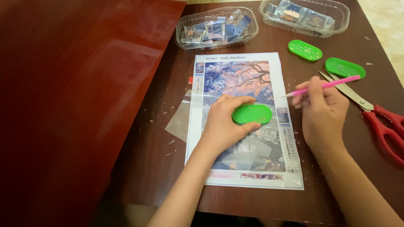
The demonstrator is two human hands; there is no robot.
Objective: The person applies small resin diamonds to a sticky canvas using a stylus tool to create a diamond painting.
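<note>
A dark brown worktop (160,138) is carrying everything, with a glossy red board (71,105) lying over its left side. A mosaic-style picture canvas (246,84) with white borders is lying in the middle, a clear film (182,120) sticking out at its left edge. Two clear plastic tubs (252,35) of small sachets are sitting at the far edge. Red-handled scissors (381,124) are lying at the right. The left hand (223,124) is resting on the canvas, its fingers curling around a green oval tray (252,113). The right hand (322,111) is gripping a pink pen (326,85), tip pointing left over the canvas's right border. Two more green trays (305,49) are lying far right.
</note>
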